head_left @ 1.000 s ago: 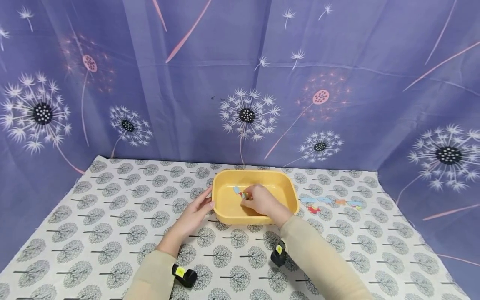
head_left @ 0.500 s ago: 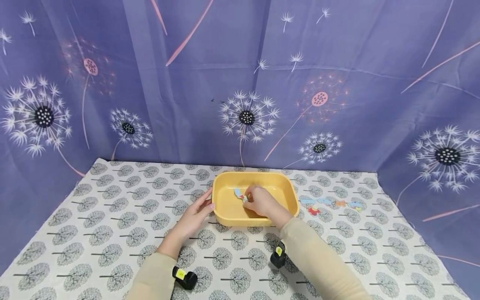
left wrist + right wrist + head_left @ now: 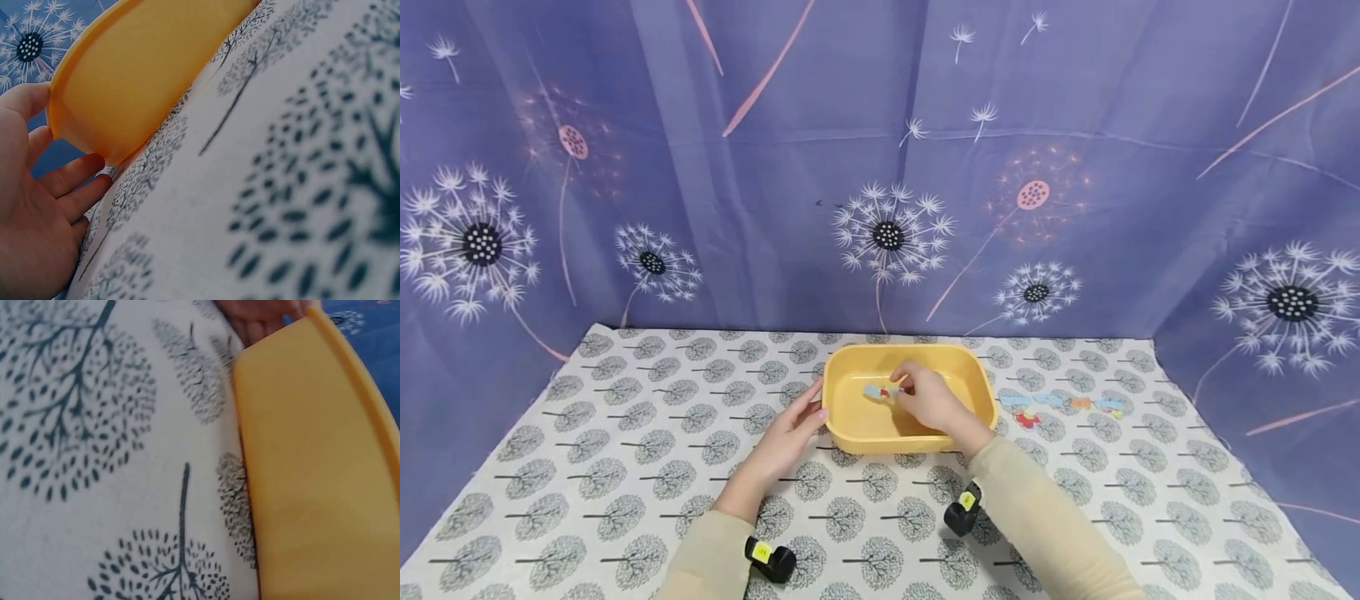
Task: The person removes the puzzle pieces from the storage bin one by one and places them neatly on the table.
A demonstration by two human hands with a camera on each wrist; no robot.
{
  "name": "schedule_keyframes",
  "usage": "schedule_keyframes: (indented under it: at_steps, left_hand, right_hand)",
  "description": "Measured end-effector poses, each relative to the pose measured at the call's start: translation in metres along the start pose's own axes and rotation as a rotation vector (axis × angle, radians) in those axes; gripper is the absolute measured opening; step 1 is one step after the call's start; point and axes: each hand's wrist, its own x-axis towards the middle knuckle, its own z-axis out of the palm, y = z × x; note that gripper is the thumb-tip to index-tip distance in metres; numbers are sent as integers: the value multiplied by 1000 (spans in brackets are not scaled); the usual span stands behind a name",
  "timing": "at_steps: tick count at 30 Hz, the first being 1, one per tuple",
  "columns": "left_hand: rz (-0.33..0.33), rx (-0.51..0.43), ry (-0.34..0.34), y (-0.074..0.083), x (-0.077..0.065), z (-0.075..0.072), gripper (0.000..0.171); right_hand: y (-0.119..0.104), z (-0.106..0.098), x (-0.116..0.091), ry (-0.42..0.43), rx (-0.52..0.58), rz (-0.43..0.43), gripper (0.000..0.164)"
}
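Observation:
A yellow plastic tub (image 3: 850, 437) stands in the middle of the table. My left hand (image 3: 786, 429) rests at its left end, the fingers fairly straight. In the left wrist view the fingertips (image 3: 87, 164) touch the tub's outer wall near rim and base. Over the tub's inside, my right hand (image 3: 928, 402) pinches the right end of a small flat colourful piece (image 3: 876, 392), light blue at the left with red and white beyond. Its right end is hidden by the fingers. The right wrist view is filled by the tub's front wall (image 3: 312, 456), hiding the right hand.
Right of the tub lie several small flat cutouts on the cloth: light blue pieces (image 3: 1047, 401), an orange one (image 3: 1081, 403) and a red one (image 3: 1027, 420). A white tree-print cloth (image 3: 625, 467) covers the table. A purple dandelion-print curtain (image 3: 760, 208) hangs behind.
My right hand has drawn back slightly and risen, and the colourful piece in its fingers has turned from slanting to nearly level. The left hand stays at the tub's end.

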Motion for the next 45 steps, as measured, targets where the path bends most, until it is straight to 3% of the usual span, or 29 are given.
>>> schedule_keyframes:
  at_steps: [8, 20, 28, 35, 41, 45]
  left_hand:
    - [-2, 15, -18, -1, 2, -3, 61]
    - [-81, 34, -2, 0, 2, -4, 58]
    - [-128, 64, 8, 1, 5, -4, 56]
    - [-148, 67, 21, 2, 5, -1, 56]
    - [-129, 64, 17, 4, 2, -1, 56]
    - [-103, 0, -8, 6, 1, -2, 59]
  right_hand:
    - [3, -11, -6, 66, 203, 51, 30]
    - [17, -45, -23, 105, 507, 39, 33]
    - [31, -74, -41, 186, 634, 84, 32]
    - [53, -96, -64, 246, 675, 110, 34]
    - [72, -113, -86, 300, 777, 121, 13]
    - [87, -123, -100, 325, 902, 87, 13]
